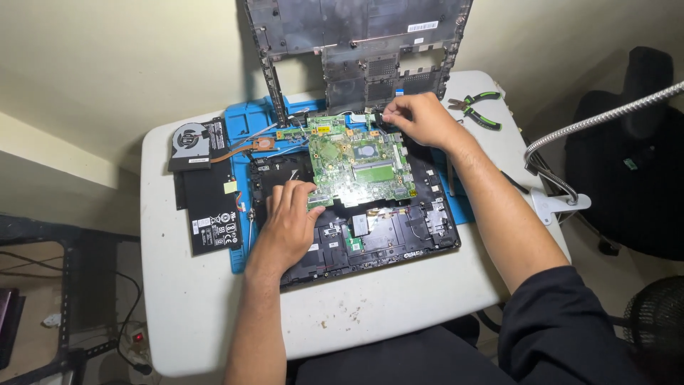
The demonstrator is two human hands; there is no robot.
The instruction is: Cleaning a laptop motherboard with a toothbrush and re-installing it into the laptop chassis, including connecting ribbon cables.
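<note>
1. Nearest to us, our two bare forearms reach over one white table point(399, 306); a dark sleeve covers the right upper arm.
2. Our left hand point(288, 217) lies palm down on the opened black laptop base point(385, 239), fingers together and flat, gripping nothing. Its fingertips touch the lower left corner of the one green circuit board point(360, 160).
3. Our right hand point(420, 117) is at the board's far right corner, thumb and forefinger pinched together on something small and dark there; we cannot tell what the piece is.
4. That single board sits tilted on the upper half of the laptop base, between our two hands, with one silver chip in its middle.
5. Under the base we count one blue work mat point(246, 117), showing at the left, at the back and at the right edge.
6. Left of the base lies one flat black battery point(210, 207), partly on the mat, with one small yellow tag on it.
7. Just behind the battery sits one cooling fan point(191, 139), joined to one copper pipe point(239, 147) that runs toward the board.
8. One black laptop bottom cover point(356, 43) stands upright against the wall behind the board.
9. Right of our right hand lies one pair of green-handled pliers point(476, 107).
10. At the table's right edge, one bendy metal lamp arm point(570, 132) rises from one white clamp.
</note>
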